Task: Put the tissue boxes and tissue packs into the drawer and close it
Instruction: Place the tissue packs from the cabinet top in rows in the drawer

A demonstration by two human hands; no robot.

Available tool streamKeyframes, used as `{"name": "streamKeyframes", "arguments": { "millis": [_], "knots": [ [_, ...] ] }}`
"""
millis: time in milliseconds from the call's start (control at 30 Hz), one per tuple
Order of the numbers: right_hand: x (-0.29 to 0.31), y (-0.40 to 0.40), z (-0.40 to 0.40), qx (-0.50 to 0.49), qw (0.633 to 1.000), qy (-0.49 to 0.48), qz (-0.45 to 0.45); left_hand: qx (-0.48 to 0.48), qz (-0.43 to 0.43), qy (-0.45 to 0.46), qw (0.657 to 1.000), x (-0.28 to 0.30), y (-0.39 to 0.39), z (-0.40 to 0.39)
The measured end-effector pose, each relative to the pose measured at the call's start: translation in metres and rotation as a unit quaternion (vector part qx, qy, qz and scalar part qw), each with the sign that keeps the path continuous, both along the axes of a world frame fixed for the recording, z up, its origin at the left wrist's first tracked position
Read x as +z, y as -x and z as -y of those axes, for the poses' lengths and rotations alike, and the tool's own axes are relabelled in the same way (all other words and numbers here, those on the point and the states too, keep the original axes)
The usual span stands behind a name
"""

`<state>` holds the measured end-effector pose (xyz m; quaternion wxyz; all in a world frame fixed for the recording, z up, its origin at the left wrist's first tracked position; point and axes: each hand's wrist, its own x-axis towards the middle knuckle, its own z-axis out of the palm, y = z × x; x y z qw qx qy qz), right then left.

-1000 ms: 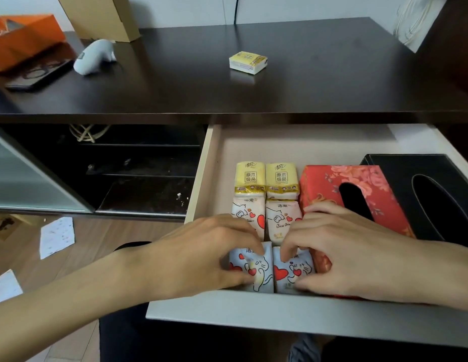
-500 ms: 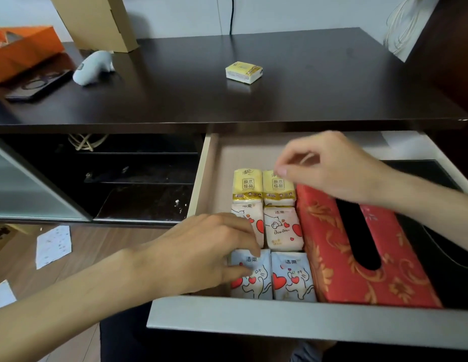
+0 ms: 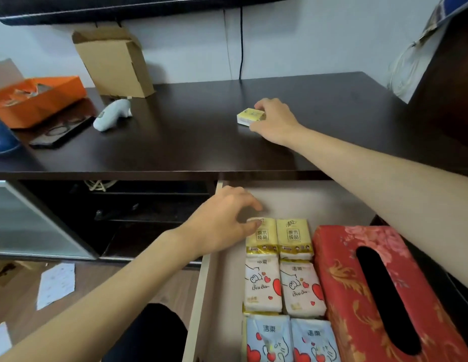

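Both forearms are bare (no sleeves, watch-free), dark trousers (image 3: 149, 333).

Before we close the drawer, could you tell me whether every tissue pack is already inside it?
No: one small yellow tissue pack still lies on the dark tabletop, where the right hand is closing on it.

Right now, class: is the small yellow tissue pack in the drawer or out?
Out. The small yellow tissue pack lies on the dark tabletop, right hand closing on it.
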<state>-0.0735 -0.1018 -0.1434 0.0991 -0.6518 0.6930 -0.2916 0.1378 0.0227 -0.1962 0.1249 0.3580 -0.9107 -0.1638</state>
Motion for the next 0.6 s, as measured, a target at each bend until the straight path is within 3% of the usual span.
{"name": "streamKeyframes", "arguments": {
  "millis": [100,267,600],
  "knots": [
    [0.001,0.003,0.021,-0.006,0.998,-0.046,-0.032,0.004,-0.003,0.039,0.999,-0.010,-0.001,-0.003],
    [-0.001,0.016,0.013,-0.010,0.994,-0.015,-0.105,-0.017,0.016,0.041,0.999,-0.024,-0.004,-0.005],
    [0.005,0.041,-0.068,0.019,0.997,-0.048,-0.049,-0.007,-0.013,0.061,0.998,-0.042,-0.008,-0.007]
  ]
}}
